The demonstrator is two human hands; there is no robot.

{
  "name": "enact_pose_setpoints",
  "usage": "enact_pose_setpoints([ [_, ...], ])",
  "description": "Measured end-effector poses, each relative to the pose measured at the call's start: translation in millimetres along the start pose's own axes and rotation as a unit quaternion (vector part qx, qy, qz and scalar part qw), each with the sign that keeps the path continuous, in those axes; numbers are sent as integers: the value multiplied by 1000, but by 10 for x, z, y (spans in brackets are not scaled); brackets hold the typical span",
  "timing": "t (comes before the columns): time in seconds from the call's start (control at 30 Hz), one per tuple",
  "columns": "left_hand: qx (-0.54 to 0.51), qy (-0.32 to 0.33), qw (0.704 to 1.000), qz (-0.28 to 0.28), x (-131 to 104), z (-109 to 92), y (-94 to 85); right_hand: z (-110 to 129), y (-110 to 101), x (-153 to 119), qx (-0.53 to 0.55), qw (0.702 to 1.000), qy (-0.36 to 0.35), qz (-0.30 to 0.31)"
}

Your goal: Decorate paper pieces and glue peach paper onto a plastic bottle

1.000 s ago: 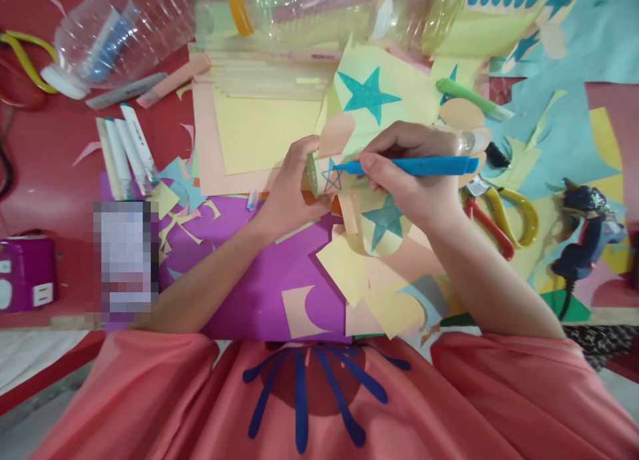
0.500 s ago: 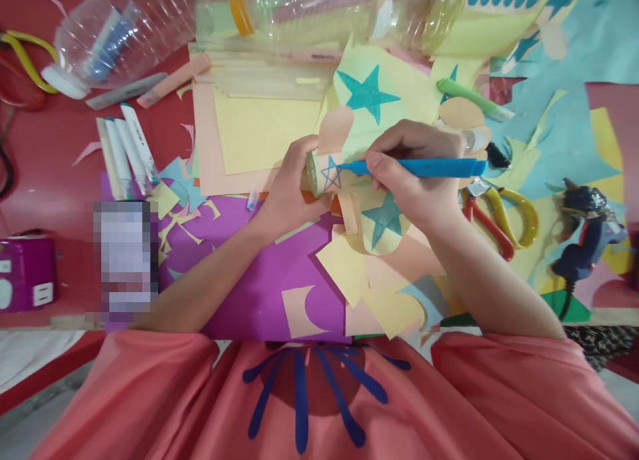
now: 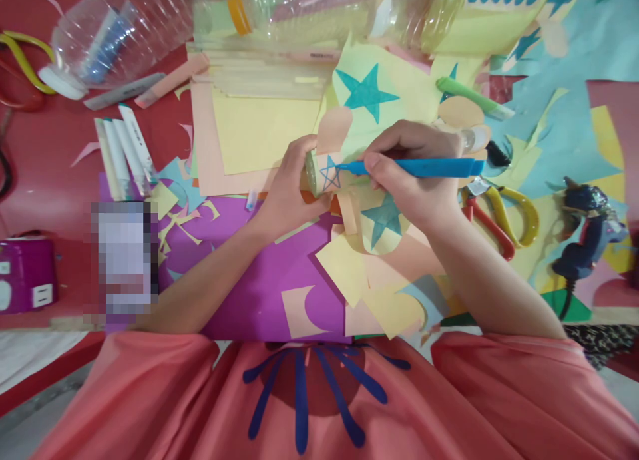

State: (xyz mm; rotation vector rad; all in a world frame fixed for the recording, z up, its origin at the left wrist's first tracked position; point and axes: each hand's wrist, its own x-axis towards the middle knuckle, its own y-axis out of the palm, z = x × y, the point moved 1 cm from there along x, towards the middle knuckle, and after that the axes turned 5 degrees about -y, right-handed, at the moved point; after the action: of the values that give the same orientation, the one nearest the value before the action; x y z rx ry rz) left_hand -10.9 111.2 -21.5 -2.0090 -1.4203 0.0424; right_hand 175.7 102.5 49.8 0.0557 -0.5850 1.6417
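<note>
My right hand (image 3: 424, 197) pinches a blue marker (image 3: 442, 168), its tip at the right side of a star outline (image 3: 330, 174). That outline is drawn in blue on a peach paper piece wrapped around a small object with a pale green end (image 3: 311, 172). My left hand (image 3: 284, 190) grips this object from the left, thumb below and fingers above; what lies under the paper is hidden. A rounded peach flap (image 3: 335, 128) sticks up above it. Nearby are two teal paper stars, one on a pale sheet (image 3: 369, 95) and one lower down (image 3: 383, 222).
Clear plastic bottles (image 3: 124, 34) lie along the back. Markers (image 3: 124, 154) and a blurred-out phone (image 3: 124, 257) are on the left. Red-and-yellow pliers (image 3: 514, 217) and a dark corded tool (image 3: 582, 247) lie right. Paper scraps (image 3: 304, 310) cover the purple sheet (image 3: 239, 273).
</note>
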Motion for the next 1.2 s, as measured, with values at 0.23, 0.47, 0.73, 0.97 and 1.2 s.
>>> enact_pose_setpoints([
  [0.23,-22,19,1000,-7,5,52,12,-13,2,-5,-12,1000,-6,-1],
  [0.47,-18,6,1000,0,-5,79,28,-10,-5,0,17,1000,-16,-7],
  [0.73,-24,11,1000,-3,-1,111,45,-82,-23,-5,13,1000,-15,-6],
  [0.97,-34,15,999,11,6,129,22,47,60,-47,9,999,-47,25],
  [1.2,-9,-21,1000,0,-11,37,10,50,80,-44,-25,998,-30,47],
])
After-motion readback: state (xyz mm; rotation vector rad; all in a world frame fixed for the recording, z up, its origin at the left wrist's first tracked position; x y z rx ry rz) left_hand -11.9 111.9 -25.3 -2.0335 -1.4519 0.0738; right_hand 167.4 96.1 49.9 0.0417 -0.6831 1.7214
